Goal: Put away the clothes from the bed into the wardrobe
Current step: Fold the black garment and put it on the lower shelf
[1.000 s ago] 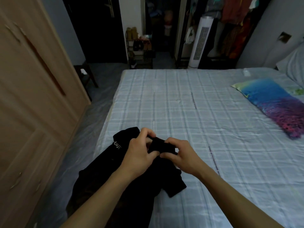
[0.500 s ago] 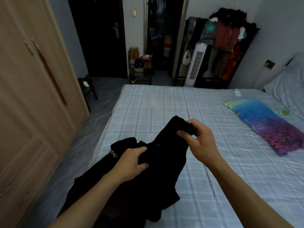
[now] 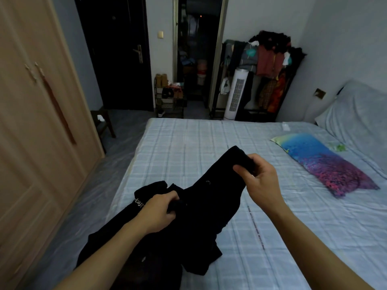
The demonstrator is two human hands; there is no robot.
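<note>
Right hand [image 3: 258, 176], center-right of frame: fingers and thumb pinch a bunched end of the black garment [image 3: 201, 206] and hold it lifted off the sheet. Left hand [image 3: 159, 212], lower center: fingers curled into a fold of the same cloth, lower down, beside a strip of pale lettering. Fabric hangs slack between the two grips; the rest lies heaped at the near left corner of the bed [image 3: 293, 237], with part of it draped over the bed's edge toward the floor.

Progress, as I read it — early. The garment is gripped but not yet clear of the mattress, and nothing has reached the wardrobe [image 3: 35, 132], which fills the left of frame with both doors closed. Left to do: gather the cloth, carry it left, open a door, stow it. No other loose clothes visible on the sheet, only a colourful pillow [image 3: 322, 162] at right and a small white item near the far edge; can't tell what it is.

Room: the floor strip between bed edge and wardrobe, lower left, looks narrow — a swinging door may crowd it. A dark stool [image 3: 103, 122] stands at the far end of that strip. Both hands are occupied, so one must let go for the door handle.
</note>
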